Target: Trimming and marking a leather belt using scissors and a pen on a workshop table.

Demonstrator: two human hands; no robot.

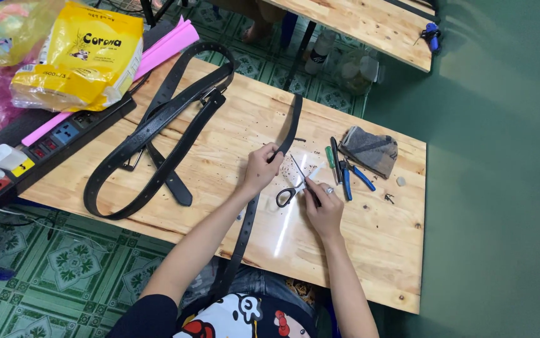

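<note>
My left hand [259, 169] grips a black leather belt strap [290, 128] near its middle. The strap arches up over the wooden table [383, 238] and trails down past the front edge toward my lap. My right hand [324, 210] holds a pair of black-handled scissors [290, 188], blades pointing up toward the strap just right of my left fingers. A ring shows on the right hand.
Several black belts [157, 134] lie looped at the table's left. Pens, blue-handled pliers [351, 175] and a grey cloth pouch [370, 150] sit to the right. A black power strip [51, 141], a yellow bag [82, 56] and pink paper [163, 47] are far left. Another wooden table [358, 25] stands behind.
</note>
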